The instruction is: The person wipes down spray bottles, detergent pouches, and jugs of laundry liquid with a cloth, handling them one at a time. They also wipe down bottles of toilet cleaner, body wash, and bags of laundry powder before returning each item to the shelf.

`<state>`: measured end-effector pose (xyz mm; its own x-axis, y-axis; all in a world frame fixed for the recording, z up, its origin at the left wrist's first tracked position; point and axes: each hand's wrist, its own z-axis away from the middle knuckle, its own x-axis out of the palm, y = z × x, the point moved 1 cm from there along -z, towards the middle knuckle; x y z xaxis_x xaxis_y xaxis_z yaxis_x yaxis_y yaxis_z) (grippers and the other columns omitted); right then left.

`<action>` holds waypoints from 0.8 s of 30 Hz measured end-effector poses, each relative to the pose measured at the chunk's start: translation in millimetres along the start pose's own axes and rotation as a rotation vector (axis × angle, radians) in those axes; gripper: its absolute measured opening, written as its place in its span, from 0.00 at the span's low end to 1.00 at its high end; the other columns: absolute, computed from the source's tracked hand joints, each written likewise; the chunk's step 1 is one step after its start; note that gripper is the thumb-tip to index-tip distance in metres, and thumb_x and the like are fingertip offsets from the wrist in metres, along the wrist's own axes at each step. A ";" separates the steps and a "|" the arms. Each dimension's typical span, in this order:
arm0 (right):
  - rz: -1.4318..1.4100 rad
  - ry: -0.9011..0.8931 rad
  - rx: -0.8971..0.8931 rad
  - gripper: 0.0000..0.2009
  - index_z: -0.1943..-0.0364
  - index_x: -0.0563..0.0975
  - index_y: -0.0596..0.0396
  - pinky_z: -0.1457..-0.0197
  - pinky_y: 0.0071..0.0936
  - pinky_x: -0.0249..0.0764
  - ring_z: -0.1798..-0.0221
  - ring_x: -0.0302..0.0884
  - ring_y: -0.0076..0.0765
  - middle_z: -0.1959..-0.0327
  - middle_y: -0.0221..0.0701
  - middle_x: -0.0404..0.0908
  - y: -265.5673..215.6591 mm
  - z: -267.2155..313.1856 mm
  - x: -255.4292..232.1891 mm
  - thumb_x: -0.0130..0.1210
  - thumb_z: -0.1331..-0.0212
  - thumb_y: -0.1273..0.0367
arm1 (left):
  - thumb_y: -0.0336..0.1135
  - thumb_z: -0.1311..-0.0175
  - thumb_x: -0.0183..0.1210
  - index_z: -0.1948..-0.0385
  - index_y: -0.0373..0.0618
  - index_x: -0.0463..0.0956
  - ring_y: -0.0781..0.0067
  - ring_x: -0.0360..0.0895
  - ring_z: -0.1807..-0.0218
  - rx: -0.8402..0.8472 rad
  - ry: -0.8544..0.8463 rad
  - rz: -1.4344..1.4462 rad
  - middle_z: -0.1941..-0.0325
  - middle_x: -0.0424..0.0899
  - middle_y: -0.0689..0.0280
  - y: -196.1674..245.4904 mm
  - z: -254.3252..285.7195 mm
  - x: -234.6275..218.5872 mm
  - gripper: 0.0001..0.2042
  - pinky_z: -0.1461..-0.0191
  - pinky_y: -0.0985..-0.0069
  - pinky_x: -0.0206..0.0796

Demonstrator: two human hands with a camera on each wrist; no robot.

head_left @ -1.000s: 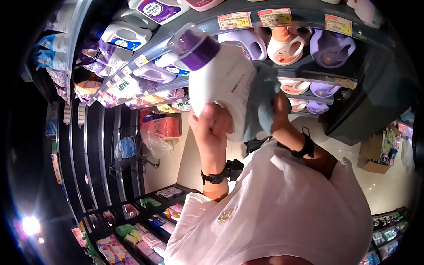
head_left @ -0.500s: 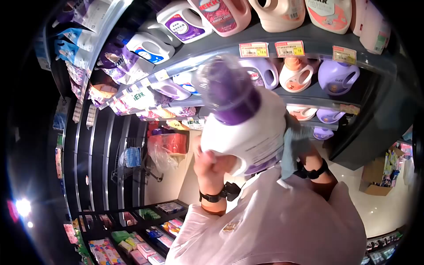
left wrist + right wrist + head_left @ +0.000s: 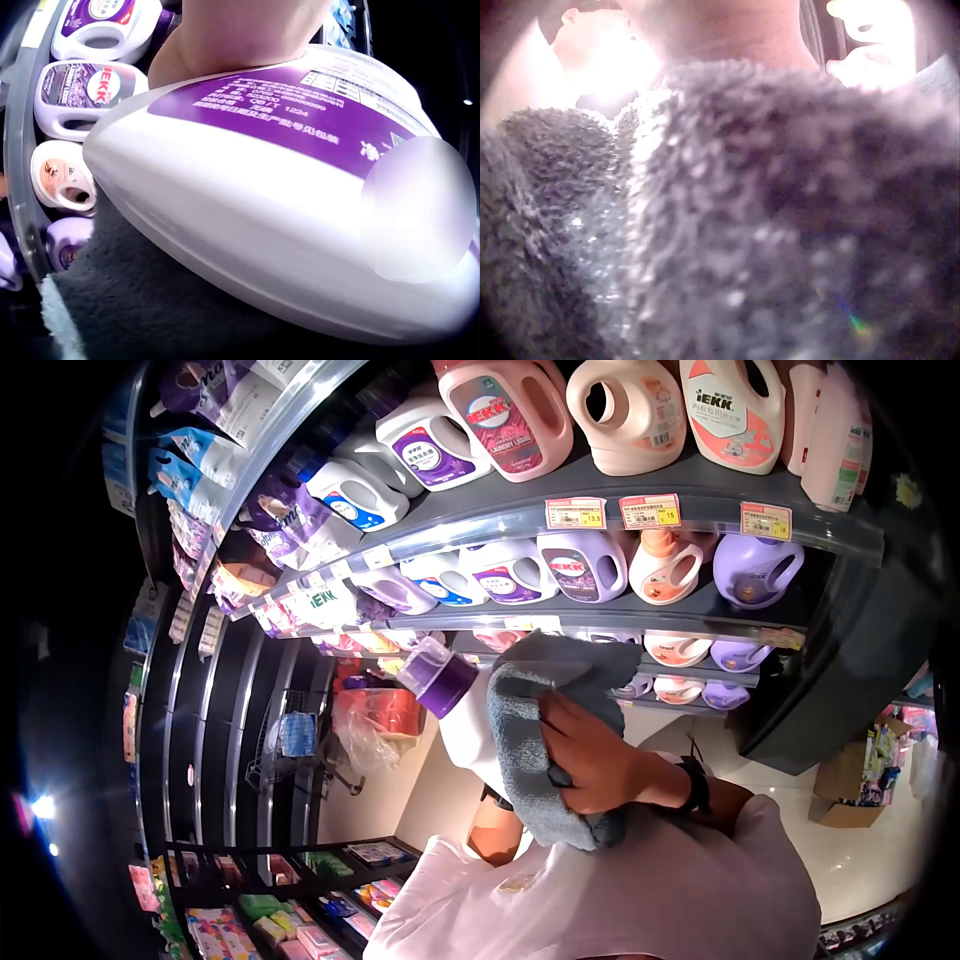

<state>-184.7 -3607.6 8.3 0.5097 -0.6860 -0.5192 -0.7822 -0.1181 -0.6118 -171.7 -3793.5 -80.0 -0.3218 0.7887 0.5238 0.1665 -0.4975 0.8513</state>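
A white laundry detergent bottle (image 3: 466,743) with a purple cap (image 3: 440,678) is tilted in front of the person's chest. My left hand (image 3: 244,34) holds it; the head view hides that hand behind the bottle and cloth. In the left wrist view, the heel of the hand lies against the bottle's purple label (image 3: 270,112). My right hand (image 3: 592,760) grips a grey-blue towel (image 3: 520,760) and presses it over the bottle's side, covering much of the body. Towel pile (image 3: 727,195) fills most of the right wrist view.
Curved shelves (image 3: 560,505) ahead carry rows of detergent bottles, with a pink one (image 3: 505,420) on the upper tier and a lilac one (image 3: 583,567) below. Bagged goods hang at the left. A cardboard box (image 3: 850,790) stands on the floor at the right, and a shopping cart (image 3: 285,740) at the left.
The bottle has come down toward the chest. The right hand with the towel has swung from the bottle's far side round to its near side. More of the shelves shows now.
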 end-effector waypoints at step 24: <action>-1.211 0.804 0.723 0.17 0.46 0.73 0.56 0.54 0.26 0.76 0.54 0.77 0.26 0.53 0.28 0.79 110.2 51.9 15.3 0.44 0.29 0.60 | 0.50 0.30 0.53 0.67 0.47 0.69 0.84 0.55 0.87 0.213 0.166 -0.082 0.85 0.63 0.73 166.3 -62.5 58.8 0.16 0.82 0.82 0.46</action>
<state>-244.5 -3593.9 -98.1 0.1776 -0.6527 0.7365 0.3576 -0.6545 -0.6662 -221.1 -3852.4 90.6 -0.4875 0.7444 0.4562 0.3205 -0.3335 0.8866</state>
